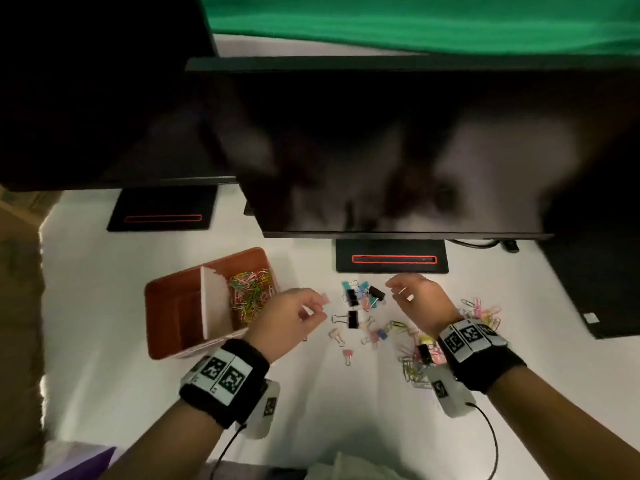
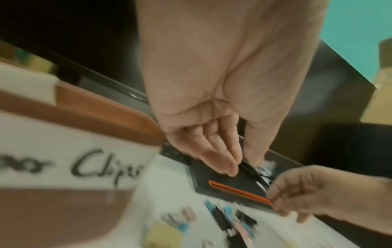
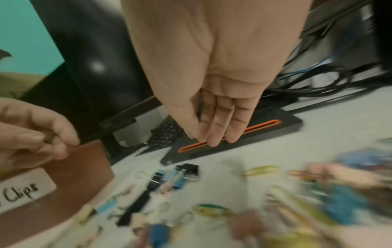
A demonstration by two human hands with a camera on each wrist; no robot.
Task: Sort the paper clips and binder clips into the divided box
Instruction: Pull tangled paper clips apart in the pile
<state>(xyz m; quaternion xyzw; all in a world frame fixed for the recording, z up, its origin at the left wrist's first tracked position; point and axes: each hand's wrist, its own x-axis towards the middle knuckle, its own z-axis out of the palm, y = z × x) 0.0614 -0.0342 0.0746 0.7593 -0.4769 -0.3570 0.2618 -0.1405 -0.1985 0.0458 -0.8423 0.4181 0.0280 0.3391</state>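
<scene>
The left hand (image 1: 291,315) pinches a pink binder clip (image 1: 325,299) beside the box (image 1: 162,289), likely bound for its bare half; the right hand (image 1: 420,299) hovers, fingers relaxed, over the pile.

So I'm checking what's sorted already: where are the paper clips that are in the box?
In the head view, the sorted paper clips fill the right compartment of the brown box, right of its white divider, just left of the left hand.

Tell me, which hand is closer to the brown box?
Left. The left hand hovers right beside the brown box, pinching a pink clip; the right hand is farther off, beyond the binder clips.
</scene>
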